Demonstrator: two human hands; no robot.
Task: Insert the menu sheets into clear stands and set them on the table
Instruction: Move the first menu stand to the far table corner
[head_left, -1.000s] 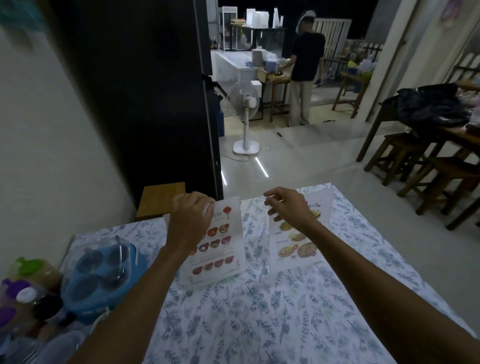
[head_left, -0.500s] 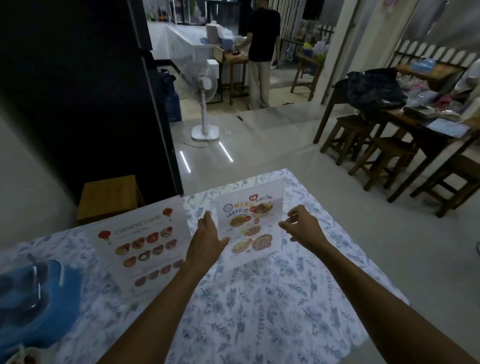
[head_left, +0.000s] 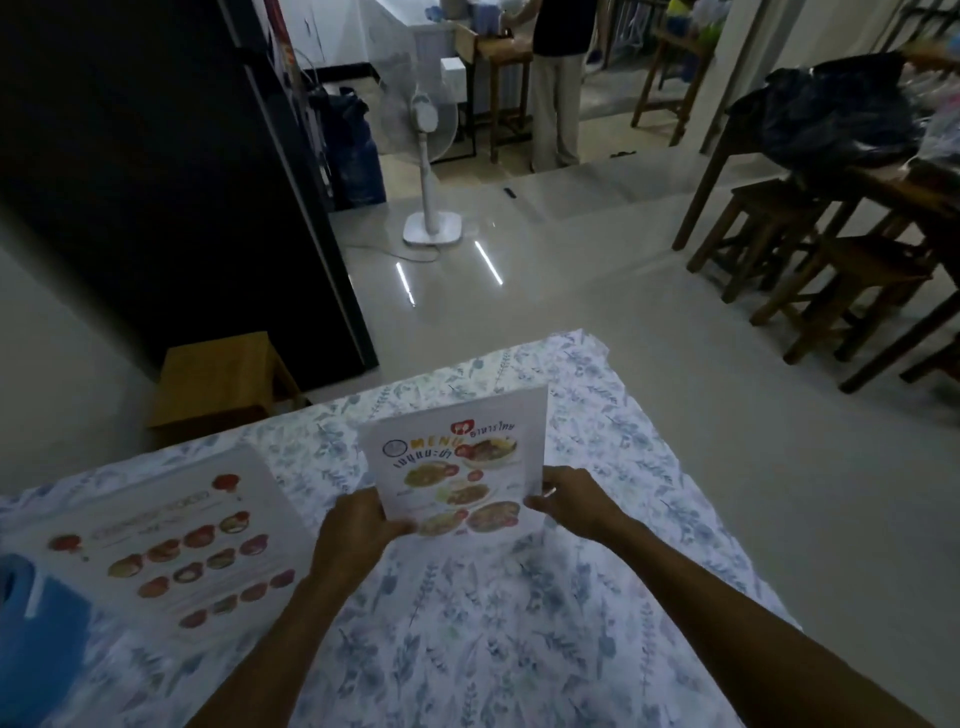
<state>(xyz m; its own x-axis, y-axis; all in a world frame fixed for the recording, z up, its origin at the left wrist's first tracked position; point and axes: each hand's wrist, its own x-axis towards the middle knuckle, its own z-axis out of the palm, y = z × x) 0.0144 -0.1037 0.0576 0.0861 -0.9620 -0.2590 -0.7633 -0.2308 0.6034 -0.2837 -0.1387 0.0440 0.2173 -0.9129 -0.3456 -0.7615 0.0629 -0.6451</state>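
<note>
Two menus in clear stands are on the floral-cloth table. The Thai food menu stand is upright near the table's far edge, showing several dishes. My left hand grips its lower left edge and my right hand grips its lower right edge. The Chinese food menu stand, printed with red lanterns and several dishes, stands to the left, apart from both hands.
A blue container sits at the table's left edge. A wooden stool stands beyond the table beside a black wall. A white fan, a person and dark wooden stools lie farther off.
My left hand left the Chinese menu stand and moved right. Both hands now hold the Thai menu stand by its lower edges. The camera turned right and tilted down.
</note>
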